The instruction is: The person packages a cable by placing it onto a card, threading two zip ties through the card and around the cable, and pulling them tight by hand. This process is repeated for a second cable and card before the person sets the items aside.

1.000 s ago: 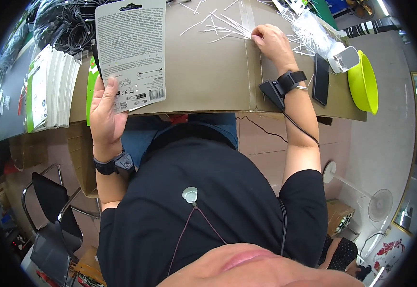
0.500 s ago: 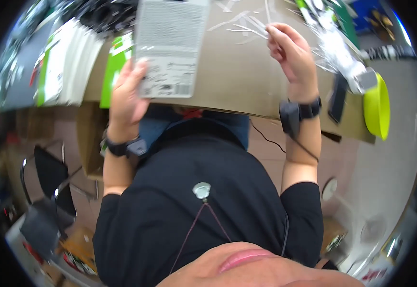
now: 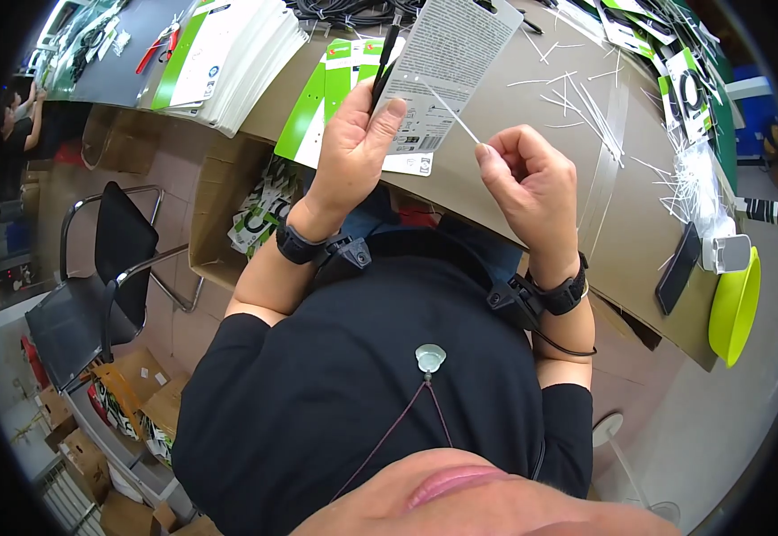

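My left hand grips a grey-white packaging card covered in small print, its thumb on the near face. A black cable shows along the card's left edge in the same hand. Between the thumb and fingers of my right hand is a thin white cable tie. The tie slants up to the left, and its far tip meets the card near small holes; whether it passes through I cannot tell. Green-and-white cards lie beneath and beside my left hand.
A thick stack of cards and red-handled pliers lie at left. Loose cable ties, a clear bag, a phone and a lime bowl are at right. A cardboard box and chair stand below.
The card has shifted right and tilted. My right hand has come down from the loose ties, bringing a cable tie to the card. The view has also shifted.
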A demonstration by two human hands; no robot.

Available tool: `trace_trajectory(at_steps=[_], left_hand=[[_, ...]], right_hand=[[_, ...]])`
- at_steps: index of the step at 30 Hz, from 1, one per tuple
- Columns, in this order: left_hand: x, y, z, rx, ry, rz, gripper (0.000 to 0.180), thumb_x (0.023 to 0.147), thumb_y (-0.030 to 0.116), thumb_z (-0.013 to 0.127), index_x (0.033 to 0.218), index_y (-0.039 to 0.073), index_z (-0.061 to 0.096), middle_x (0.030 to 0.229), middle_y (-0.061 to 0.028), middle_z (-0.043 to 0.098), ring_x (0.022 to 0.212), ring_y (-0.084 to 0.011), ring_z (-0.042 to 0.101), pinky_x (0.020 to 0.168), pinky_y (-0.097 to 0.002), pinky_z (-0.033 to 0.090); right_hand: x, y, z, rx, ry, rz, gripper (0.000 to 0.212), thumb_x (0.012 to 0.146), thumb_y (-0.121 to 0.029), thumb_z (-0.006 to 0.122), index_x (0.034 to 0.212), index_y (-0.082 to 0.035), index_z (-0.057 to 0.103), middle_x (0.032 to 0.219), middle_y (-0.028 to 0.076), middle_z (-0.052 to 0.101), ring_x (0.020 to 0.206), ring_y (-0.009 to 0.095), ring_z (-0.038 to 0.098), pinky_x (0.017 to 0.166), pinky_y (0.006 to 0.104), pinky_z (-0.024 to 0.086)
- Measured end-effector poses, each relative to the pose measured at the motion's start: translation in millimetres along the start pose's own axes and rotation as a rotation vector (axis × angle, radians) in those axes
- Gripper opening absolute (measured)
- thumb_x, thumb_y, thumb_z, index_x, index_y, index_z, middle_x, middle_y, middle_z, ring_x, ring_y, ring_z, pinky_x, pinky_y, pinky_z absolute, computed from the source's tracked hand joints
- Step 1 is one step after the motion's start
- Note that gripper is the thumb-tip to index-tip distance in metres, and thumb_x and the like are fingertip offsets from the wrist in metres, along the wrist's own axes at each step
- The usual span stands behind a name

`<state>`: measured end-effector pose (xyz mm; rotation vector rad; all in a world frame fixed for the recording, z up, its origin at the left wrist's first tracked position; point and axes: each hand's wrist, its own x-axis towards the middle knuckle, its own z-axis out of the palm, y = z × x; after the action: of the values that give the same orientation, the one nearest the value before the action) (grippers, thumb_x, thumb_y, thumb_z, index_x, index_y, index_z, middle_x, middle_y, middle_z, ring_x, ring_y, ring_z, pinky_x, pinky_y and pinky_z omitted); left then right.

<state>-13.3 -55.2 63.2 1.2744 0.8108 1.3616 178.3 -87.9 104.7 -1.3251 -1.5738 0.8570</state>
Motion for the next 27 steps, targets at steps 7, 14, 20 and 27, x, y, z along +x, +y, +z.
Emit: trace_trajectory(at_steps=[7,14,20,27], left_hand=[[-1,-3,0,0.074,0.001,0.031,0.026,0.097,0.017,0.052,0.115,-0.002,0.055,0.1,-0.005,0.063,0.09,-0.0087,0.056,0.081,-0.0233,0.045],[-5,-4,-3,0.329,-0.051,0.139,0.026,0.096,0.018,0.055,0.113,-0.002,0.058,0.091,-0.0052,0.065,0.08,-0.0098,0.057,0.072,-0.0242,0.047],[-9,8,0,0.263,-0.252,0.045,0.031,0.094,0.015,0.058,0.12,-0.002,0.055,0.088,-0.0019,0.063,0.074,-0.0076,0.053,0.067,-0.0233,0.046],[-10,9,2,0.099,-0.327,-0.099,0.03,0.092,0.011,0.058,0.121,0.0,0.056,0.089,0.0004,0.061,0.074,-0.0066,0.052,0.065,-0.0233,0.045]], right_hand=[[-2,3,2,0.001,-0.001,0.045,0.012,0.083,-0.007,0.066,0.077,0.001,0.059,0.061,-0.004,0.053,0.056,0.002,0.044,0.051,0.0187,0.036],[1,4,5,0.061,-0.002,-0.033,0.01,0.087,-0.007,0.064,0.085,0.003,0.065,0.064,0.0,0.057,0.054,0.004,0.05,0.05,0.0195,0.041],[2,8,10,0.018,0.003,-0.098,0.011,0.088,-0.007,0.062,0.09,0.003,0.067,0.068,0.003,0.061,0.056,0.007,0.054,0.051,0.0201,0.044],[-8,4,5,0.082,-0.058,0.02,0.011,0.087,-0.008,0.064,0.091,0.002,0.067,0.074,0.006,0.064,0.061,0.009,0.057,0.055,0.0215,0.046]])
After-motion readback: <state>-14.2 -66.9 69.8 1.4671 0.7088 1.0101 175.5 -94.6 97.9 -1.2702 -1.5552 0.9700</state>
